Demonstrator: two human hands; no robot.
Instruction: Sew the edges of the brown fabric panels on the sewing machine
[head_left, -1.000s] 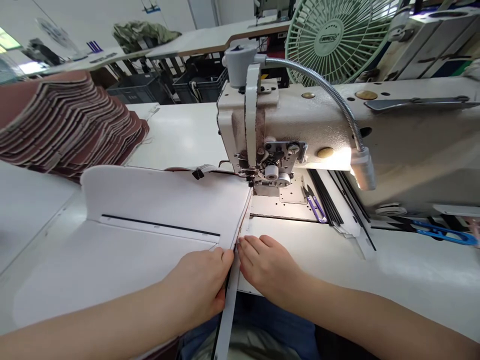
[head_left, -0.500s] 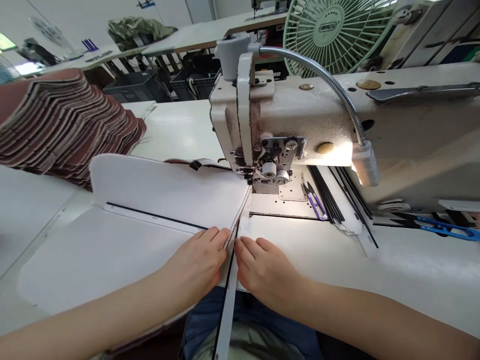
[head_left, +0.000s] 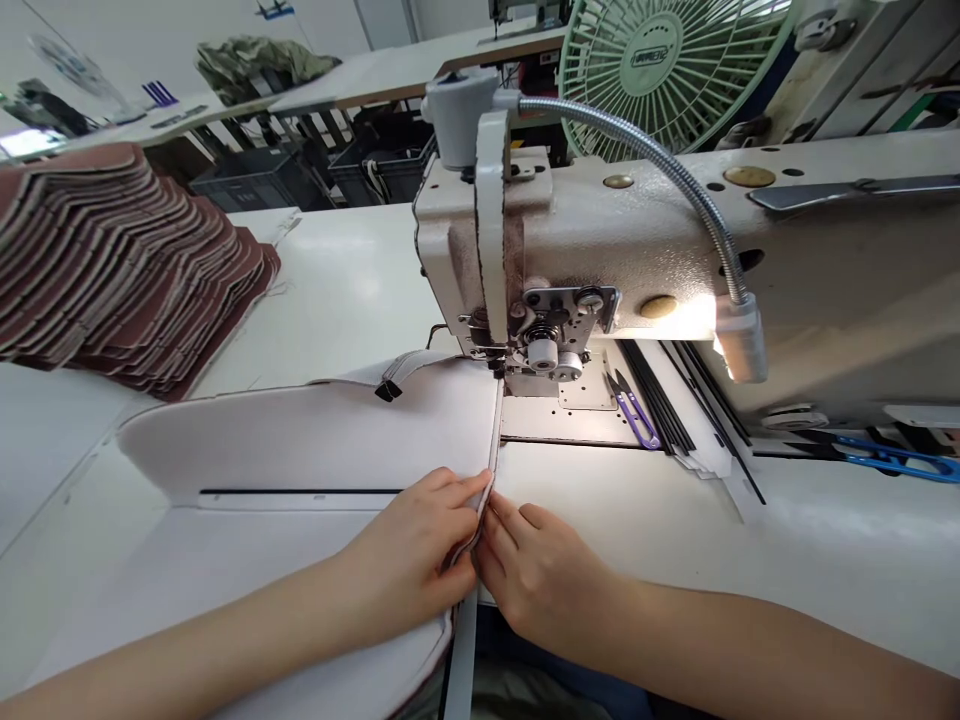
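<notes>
A white fabric panel (head_left: 322, 440) with a black strip along its fold lies across the table, its right edge running up under the foot of the sewing machine (head_left: 517, 340). My left hand (head_left: 439, 535) is closed on the panel's edge, fingers on top. Right beside it, my right hand (head_left: 525, 555) pinches the same edge from the other side. A white strip with a black border (head_left: 460, 660) hangs below my hands over the table's front edge. The fingertips of my right hand are partly hidden behind the edge.
Purple thread snips (head_left: 634, 410) lie right of the needle, next to black and white strips (head_left: 664, 400). Blue-handled scissors (head_left: 892, 455) are at the far right. A stack of reddish-brown pieces (head_left: 112, 270) stands at the left. A green fan (head_left: 652, 60) is behind the machine.
The panel has turned and shifted, so its right edge now runs nearly straight from the machine foot to my hands. Its far left corner has lowered. Both hands have moved slightly right and nearer.
</notes>
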